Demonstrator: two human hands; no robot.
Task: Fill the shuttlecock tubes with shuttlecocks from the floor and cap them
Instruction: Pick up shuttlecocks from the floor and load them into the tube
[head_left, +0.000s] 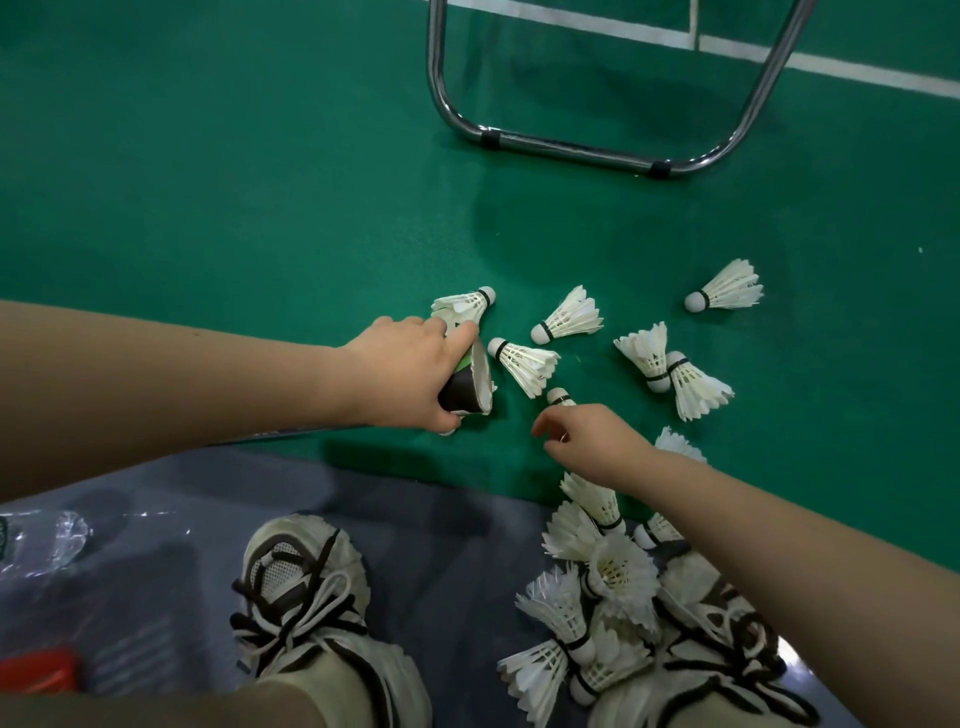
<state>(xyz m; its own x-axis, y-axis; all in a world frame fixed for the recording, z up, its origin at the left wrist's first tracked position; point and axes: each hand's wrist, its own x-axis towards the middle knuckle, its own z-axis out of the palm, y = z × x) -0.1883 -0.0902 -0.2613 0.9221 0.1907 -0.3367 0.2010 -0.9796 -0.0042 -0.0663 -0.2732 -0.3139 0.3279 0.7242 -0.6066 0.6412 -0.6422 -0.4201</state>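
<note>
My left hand grips a dark and green shuttlecock tube just above the green floor, with the tube's open mouth facing right. A white shuttlecock lies just right of that mouth. My right hand hovers low with curled fingers over another shuttlecock whose cork shows above the fingers; I cannot see whether it pinches it. Several more shuttlecocks lie scattered on the floor, and a heap lies under my right forearm by my right shoe.
A chrome tube chair frame stands on the green court floor ahead. My two shoes rest on a grey mat. Crumpled clear plastic and a red object lie at the lower left.
</note>
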